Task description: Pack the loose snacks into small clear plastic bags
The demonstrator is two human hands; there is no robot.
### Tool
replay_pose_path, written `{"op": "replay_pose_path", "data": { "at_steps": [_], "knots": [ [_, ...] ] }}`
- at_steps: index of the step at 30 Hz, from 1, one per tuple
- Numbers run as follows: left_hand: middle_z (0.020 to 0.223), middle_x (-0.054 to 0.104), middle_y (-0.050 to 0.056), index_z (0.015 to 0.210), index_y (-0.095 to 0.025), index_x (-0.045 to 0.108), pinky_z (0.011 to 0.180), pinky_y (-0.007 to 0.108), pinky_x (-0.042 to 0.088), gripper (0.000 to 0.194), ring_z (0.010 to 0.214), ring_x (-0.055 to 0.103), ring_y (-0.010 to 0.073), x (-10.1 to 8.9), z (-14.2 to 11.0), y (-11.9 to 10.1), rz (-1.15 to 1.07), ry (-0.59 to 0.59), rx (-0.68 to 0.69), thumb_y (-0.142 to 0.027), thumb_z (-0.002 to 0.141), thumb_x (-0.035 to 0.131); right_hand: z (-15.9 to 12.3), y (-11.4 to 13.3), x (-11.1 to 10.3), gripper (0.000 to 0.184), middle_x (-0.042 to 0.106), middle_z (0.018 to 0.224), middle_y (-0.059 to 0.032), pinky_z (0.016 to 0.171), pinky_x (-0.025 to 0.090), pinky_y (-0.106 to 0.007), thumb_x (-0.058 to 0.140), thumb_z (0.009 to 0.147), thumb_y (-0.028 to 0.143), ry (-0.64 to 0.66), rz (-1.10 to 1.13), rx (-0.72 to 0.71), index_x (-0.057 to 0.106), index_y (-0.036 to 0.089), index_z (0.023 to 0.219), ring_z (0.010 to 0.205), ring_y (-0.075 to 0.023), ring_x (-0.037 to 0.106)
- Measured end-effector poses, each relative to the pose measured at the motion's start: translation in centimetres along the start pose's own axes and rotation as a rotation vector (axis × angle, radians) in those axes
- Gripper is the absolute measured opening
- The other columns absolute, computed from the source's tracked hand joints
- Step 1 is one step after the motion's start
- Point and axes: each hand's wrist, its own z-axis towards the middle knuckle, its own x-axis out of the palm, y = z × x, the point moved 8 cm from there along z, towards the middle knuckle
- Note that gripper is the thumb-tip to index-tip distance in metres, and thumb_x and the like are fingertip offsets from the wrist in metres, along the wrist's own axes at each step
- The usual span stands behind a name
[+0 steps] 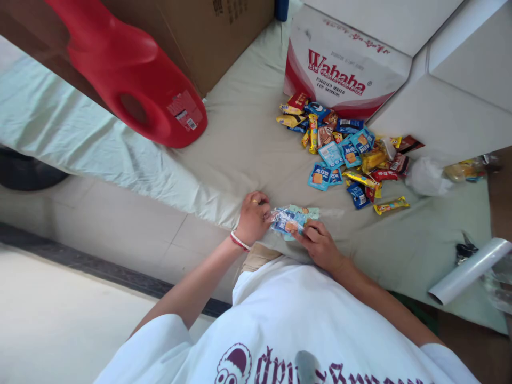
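Observation:
A clear plastic bag (332, 216) with blue snack packets (290, 220) inside lies near the front edge of the cloth-covered surface. My left hand (255, 217), wearing a ring and a beaded bracelet, has its curled fingers closed on the bag's left end. At the bag's lower right, my right hand (321, 244) grips it with bent fingers, the index fingertip pressed on a packet. Beyond my hands spreads a pile of small wrapped snacks (348, 152) in blue, yellow, red and brown. One yellow stick-shaped snack (392, 206) lies at its near side.
A red jug (160, 90) stands at the left before a brown carton (216, 42). Behind the snacks is a Wahaha water box (344, 69). To the right are crumpled clear plastic (428, 177), scissors (466, 248) and a whitish roll (470, 271).

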Motion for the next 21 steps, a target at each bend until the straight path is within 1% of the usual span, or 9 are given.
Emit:
{"op": "replay_pose_path", "data": {
  "at_steps": [4,7,9,10,12,14,16,18,21],
  "knots": [
    [0.101,0.067,0.008,0.069,-0.022,0.05,0.093,0.041,0.047,0.017,0.108,0.058,0.0252,-0.1,-1.4,-0.3,-0.072,0.187,0.131,-0.011,0.081,0.054,-0.2,-0.2,0.2,0.046,0.067,0.101,-0.0093,0.105,0.052,-0.045,0.042,0.102,0.009,-0.005,0.031,0.042,0.062,0.026,0.14,0.111,-0.0246,0.06],
    [0.095,0.066,0.008,0.074,-0.022,0.053,0.089,0.04,0.047,0.018,0.101,0.058,0.0249,-0.4,-2.3,-0.3,-0.014,0.233,0.18,-0.005,0.079,0.049,0.8,-1.1,-0.3,0.049,0.068,0.117,-0.0136,0.099,0.054,-0.046,0.039,0.104,0.012,-0.031,0.095,0.13,0.05,0.021,0.15,0.107,-0.0255,0.061],
    [0.095,0.066,0.008,0.077,-0.023,0.055,0.086,0.04,0.047,0.021,0.095,0.057,0.0249,-0.5,-2.8,-0.6,0.031,0.241,0.219,-0.003,0.075,0.049,1.7,-1.9,-0.2,0.051,0.067,0.119,-0.0146,0.093,0.054,-0.044,0.041,0.104,0.016,0.011,0.132,0.187,0.044,0.019,0.155,0.102,-0.0254,0.061],
    [0.095,0.066,0.008,0.077,-0.023,0.056,0.085,0.04,0.046,0.022,0.095,0.057,0.0248,-0.4,-3.1,-0.8,0.036,0.243,0.242,-0.002,0.074,0.049,2.1,-2.3,0.0,0.05,0.068,0.115,-0.0134,0.089,0.054,-0.041,0.042,0.104,0.018,0.044,0.138,0.207,0.046,0.02,0.154,0.098,-0.0248,0.061],
    [0.095,0.065,0.007,0.076,-0.023,0.054,0.083,0.037,0.046,0.023,0.095,0.056,0.0237,-0.4,-3.5,-1.2,0.011,0.238,0.264,0.0,0.072,0.048,2.6,-2.9,0.2,0.042,0.068,0.098,-0.0095,0.082,0.052,-0.036,0.044,0.104,0.02,0.089,0.127,0.215,0.06,0.022,0.143,0.09,-0.0233,0.06],
    [0.091,0.061,0.006,0.071,-0.022,0.05,0.076,0.033,0.045,0.021,0.088,0.056,0.0207,-0.5,-3.8,-1.1,-0.028,0.22,0.222,-0.001,0.072,0.047,2.7,-3.0,0.3,0.034,0.064,0.085,-0.0072,0.077,0.049,-0.034,0.046,0.103,0.019,0.083,0.091,0.175,0.073,0.024,0.124,0.085,-0.0227,0.057],
    [0.082,0.055,0.004,0.066,-0.022,0.043,0.067,0.03,0.042,0.02,0.075,0.053,0.0173,-0.5,-4.0,-0.7,-0.056,0.197,0.129,-0.004,0.074,0.046,2.5,-2.7,0.4,0.03,0.063,0.082,-0.0075,0.078,0.047,-0.035,0.05,0.102,0.018,0.04,0.039,0.134,0.077,0.024,0.113,0.085,-0.0235,0.055],
    [0.077,0.049,0.002,0.064,-0.023,0.038,0.063,0.029,0.039,0.021,0.066,0.048,0.0153,-0.7,-4.0,-0.3,-0.07,0.151,0.006,-0.006,0.074,0.046,2.0,-2.4,0.4,0.03,0.066,0.09,-0.0089,0.081,0.046,-0.037,0.052,0.1,0.016,-0.015,-0.021,0.12,0.078,0.025,0.11,0.088,-0.024,0.055],
    [0.075,0.048,0.002,0.063,-0.023,0.034,0.064,0.029,0.039,0.021,0.068,0.048,0.0157,-1.6,-3.7,0.4,-0.066,0.058,-0.193,-0.009,0.07,0.048,1.7,-1.7,0.0,0.03,0.07,0.115,-0.0091,0.087,0.047,-0.038,0.051,0.1,0.013,-0.087,-0.089,0.084,0.078,0.026,0.104,0.096,-0.0229,0.057]
  ]
}}
